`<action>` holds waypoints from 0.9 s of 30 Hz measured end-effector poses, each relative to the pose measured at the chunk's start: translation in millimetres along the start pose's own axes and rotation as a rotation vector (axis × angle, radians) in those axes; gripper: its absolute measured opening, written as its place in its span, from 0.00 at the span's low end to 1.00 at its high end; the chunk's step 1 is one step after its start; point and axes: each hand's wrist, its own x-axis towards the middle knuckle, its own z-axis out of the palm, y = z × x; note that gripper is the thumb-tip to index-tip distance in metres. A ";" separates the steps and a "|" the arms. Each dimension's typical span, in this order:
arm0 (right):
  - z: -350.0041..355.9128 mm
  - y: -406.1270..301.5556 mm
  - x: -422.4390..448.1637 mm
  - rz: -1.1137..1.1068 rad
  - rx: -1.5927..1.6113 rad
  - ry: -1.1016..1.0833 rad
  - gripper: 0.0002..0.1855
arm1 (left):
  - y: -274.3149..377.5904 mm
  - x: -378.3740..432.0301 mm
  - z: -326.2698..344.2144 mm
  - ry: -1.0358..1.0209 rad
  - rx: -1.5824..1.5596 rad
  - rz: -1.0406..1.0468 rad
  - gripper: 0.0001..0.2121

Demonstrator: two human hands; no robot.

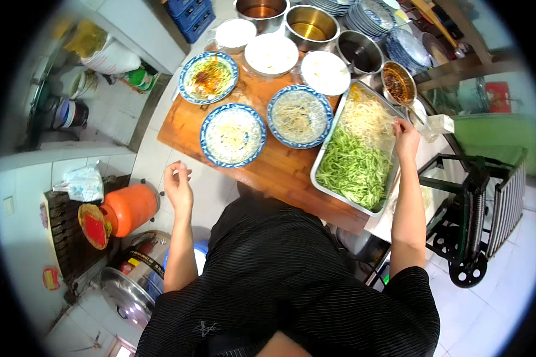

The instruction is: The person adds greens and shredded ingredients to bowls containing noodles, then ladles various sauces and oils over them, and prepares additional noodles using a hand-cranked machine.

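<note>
My right hand (pixel 406 136) is at the right rim of a metal tray (pixel 321 172), beside the bean sprouts (pixel 364 114); its fingers are bent together, and whether they pinch anything is unclear. Shredded cucumber (pixel 353 165) fills the tray's near part. My left hand (pixel 178 183) is raised with curled fingers off the near left edge of the wooden board (pixel 183 122), touching nothing. On the board are a blue-rimmed plate with pale shreds (pixel 233 135), another with thin strands (pixel 299 116), and a third with cucumber shreds and red sauce (pixel 208 78).
White bowls (pixel 271 53) line the board's far side. Behind them stand steel pots (pixel 311 27) of liquid, and a pot of chili sauce (pixel 397 84) is beyond the tray. Stacked plates (pixel 370 18) are at the back. An orange gas cylinder (pixel 131 209) lies left; a black metal frame (pixel 469 209) stands right.
</note>
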 end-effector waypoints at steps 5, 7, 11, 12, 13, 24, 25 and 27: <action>-27.8 -0.1 4.8 0.115 0.378 0.118 0.07 | -7.3 -5.2 0.2 -0.027 0.033 -0.030 0.12; -11.0 13.7 2.8 0.117 0.532 0.115 0.08 | -3.4 -2.4 9.3 -0.058 0.030 -0.026 0.12; -9.9 -0.1 -0.8 0.218 0.628 0.048 0.08 | 6.4 4.0 11.6 -0.056 0.023 -0.009 0.12; -17.4 -17.6 -3.7 0.179 0.636 0.037 0.08 | 4.9 4.0 8.8 -0.051 0.016 -0.003 0.12; -28.1 -35.3 -5.2 0.137 0.644 0.024 0.08 | 3.1 5.2 6.2 -0.044 0.008 0.003 0.12; 38.5 -279.0 -92.0 -0.369 0.755 -0.381 0.09 | -7.2 -1.3 -6.9 0.013 -0.069 -0.013 0.10; 66.6 -288.9 -98.9 -0.417 0.719 -0.397 0.08 | -5.4 -1.8 -7.8 0.013 -0.066 -0.011 0.10; 101.8 -301.4 -107.8 -0.411 0.676 -0.480 0.07 | -4.0 -3.1 -13.6 0.037 -0.061 -0.006 0.10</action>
